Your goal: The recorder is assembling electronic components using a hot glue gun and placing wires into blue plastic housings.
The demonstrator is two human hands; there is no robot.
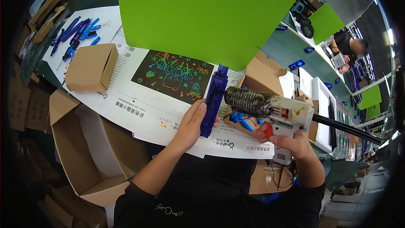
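Note:
My left hand (189,127) is closed round a long dark-blue plastic housing (214,104), thumb on its face, tilted over the white printed sheet. In my right hand (295,144) is a stained white hot glue gun (289,112), with fingers at its red trigger (268,130). Its dark, coiled front end points left and meets or nearly meets the housing; the exact contact cannot be made out. A black glue stick (348,129) sticks out of the gun's back. Behind the housing lies a black panel (171,76) with coloured line drawings.
An upright green board (206,12) stands at the back. Blue parts and thin wires (80,33) lie far left, beside a small cardboard box (89,68). A larger open carton (90,156) sits lower left. Another open box (263,76) is behind the gun. A co-worker (348,46) sits far right.

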